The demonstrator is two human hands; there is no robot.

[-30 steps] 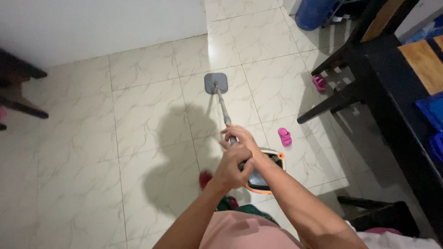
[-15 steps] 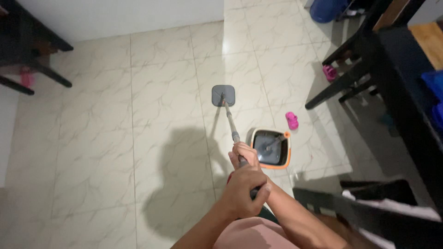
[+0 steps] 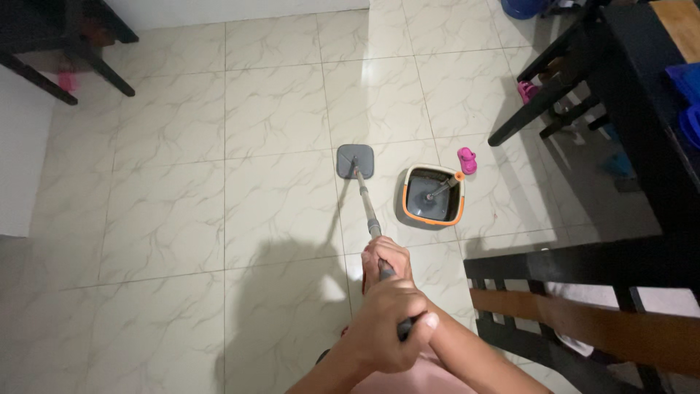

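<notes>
open tiled floor (image 3: 219, 204) left, bucket (image 3: 433, 195), chair (image 3: 583, 306) right

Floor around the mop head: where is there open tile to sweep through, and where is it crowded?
Open tile spreads left of the mop head, toward the dark table legs at top left, and ahead toward the wall. Crowded to the right: the orange-rimmed bucket, a pink sandal, black table legs and the chair back beside both hands.

The mop head (image 3: 355, 161) is grey, its pole (image 3: 367, 208) silver-grey. The bucket (image 3: 433, 195) is dark grey with an orange rim. Floor tiles (image 3: 182, 219) are cream, marble-veined. A small sandal (image 3: 467, 160) is pink.
</notes>
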